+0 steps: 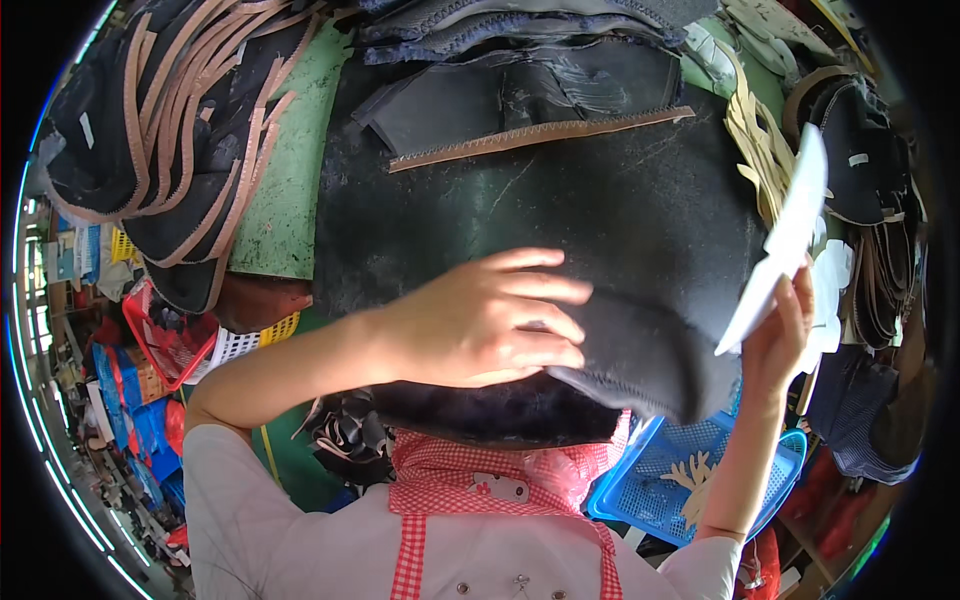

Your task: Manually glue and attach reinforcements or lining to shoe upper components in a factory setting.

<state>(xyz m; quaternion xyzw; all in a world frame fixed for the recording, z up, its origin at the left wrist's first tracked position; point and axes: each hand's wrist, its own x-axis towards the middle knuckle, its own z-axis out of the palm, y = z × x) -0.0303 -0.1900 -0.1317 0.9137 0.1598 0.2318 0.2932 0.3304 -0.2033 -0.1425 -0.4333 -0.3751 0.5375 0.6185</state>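
Observation:
My left hand [490,325] reaches across the black work surface [540,215] with its fingers spread apart. Its fingertips are at the edge of a dark shoe-upper-like piece [650,355] with a stitched rim, which curves over the near edge of the surface; whether they touch it, I cannot tell. Raised at the right, my right hand [780,335] pinches a thin white cut-out piece [785,240] that stands tilted on edge. Farther off on the surface lies a black piece with a brown zigzag-stitched strip [540,138].
Black pieces with brown edging [190,130] are heaped at the far left on a green tabletop [285,190]. Dark stitched pieces [520,30] are stacked at the back. Cream strips [755,140] lie at the right. A blue basket [640,470] and a red basket [160,340] stand lower down.

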